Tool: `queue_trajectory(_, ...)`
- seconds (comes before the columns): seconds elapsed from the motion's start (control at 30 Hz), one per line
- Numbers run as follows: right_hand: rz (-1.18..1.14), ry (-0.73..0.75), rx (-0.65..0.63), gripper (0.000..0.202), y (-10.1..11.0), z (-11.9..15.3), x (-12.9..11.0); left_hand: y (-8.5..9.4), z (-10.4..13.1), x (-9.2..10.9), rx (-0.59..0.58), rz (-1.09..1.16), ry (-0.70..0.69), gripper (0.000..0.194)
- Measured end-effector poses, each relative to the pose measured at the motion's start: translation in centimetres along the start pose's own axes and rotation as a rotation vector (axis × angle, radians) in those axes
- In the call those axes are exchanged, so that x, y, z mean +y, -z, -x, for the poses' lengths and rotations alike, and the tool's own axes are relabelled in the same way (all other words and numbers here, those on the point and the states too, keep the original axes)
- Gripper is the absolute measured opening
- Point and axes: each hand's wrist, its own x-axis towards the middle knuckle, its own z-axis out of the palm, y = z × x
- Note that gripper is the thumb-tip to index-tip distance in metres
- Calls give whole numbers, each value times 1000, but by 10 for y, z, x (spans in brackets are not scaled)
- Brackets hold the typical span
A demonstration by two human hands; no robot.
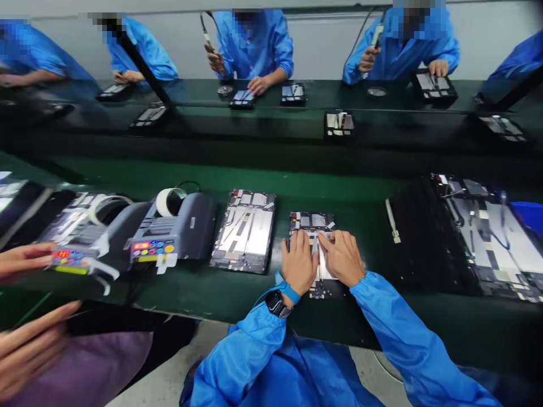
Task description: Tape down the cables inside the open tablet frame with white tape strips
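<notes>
An opened tablet point(323, 288) lies flat on the dark green bench in front of me, its inner parts and silvery battery area showing. My left hand point(299, 263) rests over its left side, fingers stretched out flat and the thumb toward the middle. On the right side, my right hand point(344, 257) has its index finger extended to the tablet's upper middle, close to a dark flat cable; the other fingers are partly bent. Neither hand visibly grips anything. The two hands hide much of the tablet. A second opened tablet point(248, 232) lies to the left.
Grey tape dispensers point(197, 226) with lit panels stand at left, where a co-worker's hands point(34, 350) reach in. More opened tablets point(498, 232) and a white strip point(392, 221) lie at right, near a blue bin point(528, 217). Co-workers in blue sit across a raised dark ledge point(263, 124).
</notes>
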Motion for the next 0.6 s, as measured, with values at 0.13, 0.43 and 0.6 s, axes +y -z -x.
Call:
queue_trajectory(0.13, -79, -70, 107, 45, 5, 17, 8, 13, 13, -7, -27, 183, 35, 63)
queue_trajectory(0.43, -520, -621, 104, 101, -11, 104, -41, 20, 92, -19, -70, 770, 184, 96)
queue_trajectory(0.6, -716, -772, 301, 96, -8, 98, -82, 16, 88, -21, -40, 943, 262, 106)
